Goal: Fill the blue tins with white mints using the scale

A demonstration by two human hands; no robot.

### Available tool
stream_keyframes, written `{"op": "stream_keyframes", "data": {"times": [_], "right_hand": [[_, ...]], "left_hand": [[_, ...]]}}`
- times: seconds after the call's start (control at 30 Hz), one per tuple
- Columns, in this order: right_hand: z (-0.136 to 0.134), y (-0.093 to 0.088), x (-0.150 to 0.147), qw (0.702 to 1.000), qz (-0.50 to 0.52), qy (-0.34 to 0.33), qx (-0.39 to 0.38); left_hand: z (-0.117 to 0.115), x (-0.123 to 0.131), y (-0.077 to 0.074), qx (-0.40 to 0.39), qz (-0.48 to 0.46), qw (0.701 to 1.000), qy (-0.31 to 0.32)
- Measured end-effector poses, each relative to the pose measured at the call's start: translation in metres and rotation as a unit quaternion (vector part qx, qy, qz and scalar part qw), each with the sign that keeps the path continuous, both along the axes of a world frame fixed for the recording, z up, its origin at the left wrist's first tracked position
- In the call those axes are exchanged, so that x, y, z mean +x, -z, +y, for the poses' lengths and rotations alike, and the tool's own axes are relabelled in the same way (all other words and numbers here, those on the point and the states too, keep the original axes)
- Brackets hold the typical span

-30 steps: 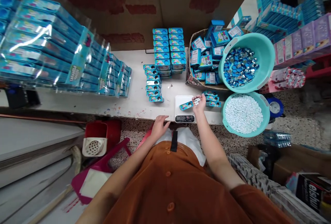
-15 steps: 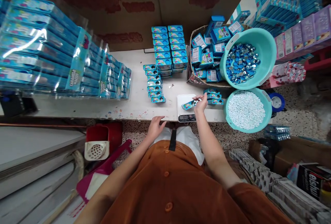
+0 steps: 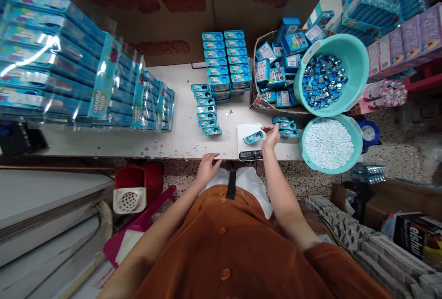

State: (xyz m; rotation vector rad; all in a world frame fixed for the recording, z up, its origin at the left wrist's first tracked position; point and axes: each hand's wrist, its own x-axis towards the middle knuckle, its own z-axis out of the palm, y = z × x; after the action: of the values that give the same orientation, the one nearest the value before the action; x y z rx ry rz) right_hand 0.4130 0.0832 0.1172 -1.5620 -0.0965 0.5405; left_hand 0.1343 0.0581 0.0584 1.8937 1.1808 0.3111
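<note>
At twelve o'clock on the bench (image 3: 186,140), a white digital scale (image 3: 246,149) sits close to the front edge, with one small blue tin (image 3: 253,138) lying at a slant on its platform. My right grip (image 3: 271,135) is just beside that tin, toward one o'clock, fingers bunched together over the scale's far corner. I cannot tell whether anything small is pinched between them; the tin itself is not held. My left grip (image 3: 209,169) is apart, fingers spread, resting at the bench's front edge, well away from the scale.

Past the right hand, three blue tins (image 3: 285,126) lie in a short row between the scale and the basins. Toward two o'clock stand two teal basins: the nearer (image 3: 304,156) heaped with white candies (image 3: 328,145), the farther (image 3: 361,66) with blue-and-silver discs (image 3: 322,82). Beside the farther basin, a cardboard tray (image 3: 257,71) holds loose blue boxes (image 3: 285,99). Farther up at twelve o'clock are two stacks of blue tins (image 3: 224,60), with a stepped row of tins (image 3: 206,110) to their left. Plastic-wrapped blue packs (image 3: 58,60) lie at ten o'clock.
</note>
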Motion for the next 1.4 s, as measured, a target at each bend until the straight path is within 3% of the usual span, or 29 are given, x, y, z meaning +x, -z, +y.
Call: {"op": "stream_keyframes", "data": {"times": [0.1,0.2,0.3,0.4,0.53,0.63,0.8,1.0,1.17,1.4], "right_hand": [[-0.020,-0.004,0.022,0.997,-0.074,0.015,-0.027],[-0.054,-0.013,0.062,0.977,-0.182,0.037,-0.109],[-0.098,-0.020,0.114,0.935,-0.269,0.081,-0.218],[-0.142,-0.021,0.164,0.871,-0.340,0.112,-0.337],[-0.183,-0.011,0.205,0.791,-0.427,-0.008,-0.437],[-0.194,-0.001,0.213,0.764,-0.439,-0.097,-0.462],[-0.195,0.006,0.213,0.758,-0.437,-0.119,-0.469],[-0.198,-0.004,0.224,0.783,-0.393,-0.189,-0.443],[-0.194,-0.012,0.240,0.771,-0.378,-0.242,-0.451],[-0.194,-0.014,0.256,0.808,-0.298,-0.208,-0.464]], "left_hand": [[-0.002,0.002,0.001,-0.010,-0.003,1.000,-0.005],[-0.005,0.006,0.001,-0.021,-0.003,1.000,-0.008],[-0.009,0.013,0.000,-0.026,0.001,1.000,-0.013],[-0.014,0.023,-0.003,-0.028,0.003,0.999,-0.018],[-0.021,0.039,-0.007,-0.034,-0.001,0.999,-0.021],[-0.027,0.053,-0.010,-0.032,0.005,0.999,-0.014],[-0.038,0.075,-0.013,-0.036,0.009,0.999,-0.017],[-0.046,0.093,-0.014,-0.029,0.011,0.999,-0.012],[-0.046,0.103,-0.016,-0.021,0.022,0.999,-0.013],[-0.048,0.111,-0.022,-0.022,0.024,0.999,-0.018]]}}
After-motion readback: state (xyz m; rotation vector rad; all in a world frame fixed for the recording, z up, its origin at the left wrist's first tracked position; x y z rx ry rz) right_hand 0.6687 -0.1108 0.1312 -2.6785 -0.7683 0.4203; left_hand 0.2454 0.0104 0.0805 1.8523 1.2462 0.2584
